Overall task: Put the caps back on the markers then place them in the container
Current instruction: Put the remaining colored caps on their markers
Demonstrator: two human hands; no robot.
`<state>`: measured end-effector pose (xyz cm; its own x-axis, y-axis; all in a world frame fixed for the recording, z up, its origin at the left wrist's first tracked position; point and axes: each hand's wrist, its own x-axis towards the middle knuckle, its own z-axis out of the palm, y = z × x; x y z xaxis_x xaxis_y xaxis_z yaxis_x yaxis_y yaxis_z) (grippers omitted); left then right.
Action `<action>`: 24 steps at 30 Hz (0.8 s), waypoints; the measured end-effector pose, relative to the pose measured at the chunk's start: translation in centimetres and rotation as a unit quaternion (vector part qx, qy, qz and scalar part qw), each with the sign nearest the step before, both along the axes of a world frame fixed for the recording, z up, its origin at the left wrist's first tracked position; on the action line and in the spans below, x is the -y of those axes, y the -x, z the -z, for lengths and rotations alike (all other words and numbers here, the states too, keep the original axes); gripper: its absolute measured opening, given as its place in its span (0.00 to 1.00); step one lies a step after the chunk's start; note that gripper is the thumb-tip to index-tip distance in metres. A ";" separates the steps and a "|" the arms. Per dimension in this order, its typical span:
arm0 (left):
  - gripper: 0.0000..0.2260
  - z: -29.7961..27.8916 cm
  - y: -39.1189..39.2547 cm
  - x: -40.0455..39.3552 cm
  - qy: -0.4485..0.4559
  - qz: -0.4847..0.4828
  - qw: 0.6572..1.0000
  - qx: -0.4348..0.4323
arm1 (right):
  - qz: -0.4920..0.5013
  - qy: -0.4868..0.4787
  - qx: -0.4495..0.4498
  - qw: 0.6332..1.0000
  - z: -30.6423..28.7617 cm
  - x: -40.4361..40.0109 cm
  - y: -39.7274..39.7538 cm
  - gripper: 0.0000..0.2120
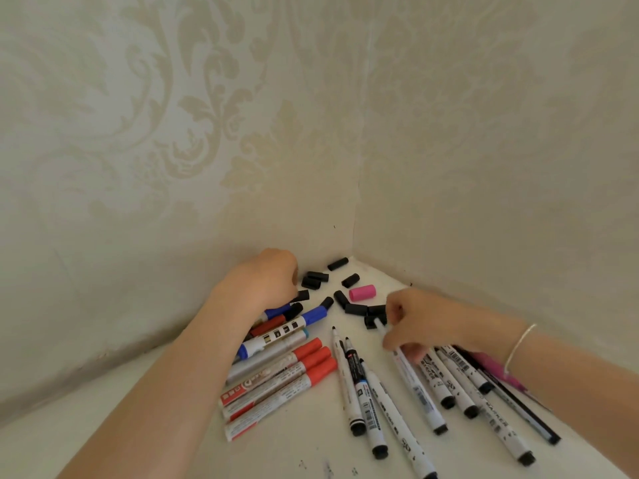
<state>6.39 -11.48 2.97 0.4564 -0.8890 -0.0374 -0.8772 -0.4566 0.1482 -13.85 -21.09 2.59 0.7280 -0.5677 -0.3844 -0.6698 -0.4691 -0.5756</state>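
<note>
Head view looks down into a corner where two patterned walls [173, 133] meet over a white surface [103, 420]. Left hand [266, 281] lies knuckles up over the far end of a pile of thick markers [276, 326] by the left wall; its fingers curl downward out of sight, so whether they hold anything cannot be told. Right hand [425, 323] reaches in from the right, a thin bracelet [518, 344] on its wrist. Its fingers are bent and pinch the upper end of a white marker [415, 382], whose tip points toward the loose black caps [359, 309].

More black caps lie scattered in the corner between the hands, with a pink cap [362, 292] among them, just beside the right hand. Three red-capped markers [280, 378] lie side by side near the left forearm. Thin white markers [366, 395] with bare tips fan out in the middle, and further ones [460, 382] lie under and beside the right hand, next to a pink marker [501, 371] partly hidden by the wrist. No container shows.

Both walls close in the far side tightly; the caps sit almost against them. Open surface lies at lower left, beyond the left forearm, and toward the near edge of the frame.
</note>
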 end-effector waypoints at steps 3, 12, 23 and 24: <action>0.09 -1.1 1.8 -0.1 0.072 0.070 0.988 -0.116 | 0.077 -0.120 0.144 0.979 -1.2 1.6 0.6 0.12; 0.09 0.8 6.5 1.0 0.002 0.169 0.965 -0.201 | 0.084 -0.083 0.167 0.979 -1.4 2.4 1.5 0.16; 0.06 1.8 6.7 1.6 -0.002 0.168 0.973 -0.160 | -0.001 0.228 0.006 0.974 -1.1 2.3 2.1 0.11; 0.06 1.8 6.7 1.6 0.001 0.166 0.973 -0.161 | 0.001 0.233 -0.038 0.972 -1.8 3.1 2.7 0.08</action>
<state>-0.27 -13.13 1.17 0.1097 -0.9855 -0.1294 -0.8844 -0.1562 0.4399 -16.52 -24.22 4.39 0.7057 -0.6949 -0.1381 -0.7038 -0.6653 -0.2490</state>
